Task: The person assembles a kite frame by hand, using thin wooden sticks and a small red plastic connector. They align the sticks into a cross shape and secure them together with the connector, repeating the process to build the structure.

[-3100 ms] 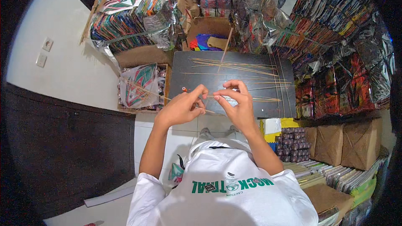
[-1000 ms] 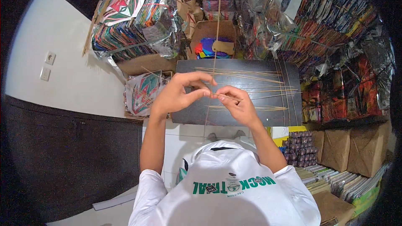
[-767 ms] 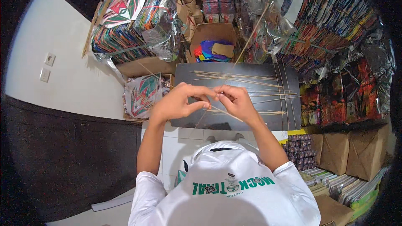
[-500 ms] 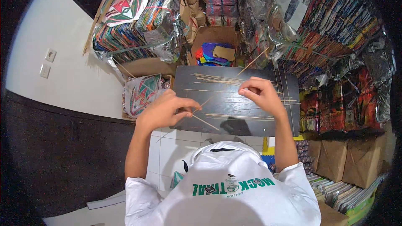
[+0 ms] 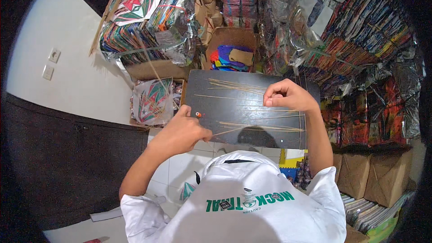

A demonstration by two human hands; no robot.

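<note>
Holding a thin stick (image 5: 156,70) in my left hand (image 5: 182,130), right hand (image 5: 288,96) curled over the dark table (image 5: 225,108), can't tell if it's gripping anything; loose sticks (image 5: 236,85) lie spread lengthwise, probably so each lifts easily!

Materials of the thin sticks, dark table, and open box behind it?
Thin sticks: likely bamboo or wood, seemingly unvarnished; pale straw colour.
Dark table: perhaps painted or laminated board, smooth; soft sheen on top.
Open box: probably cardboard, matte; plain brown walls.
</note>
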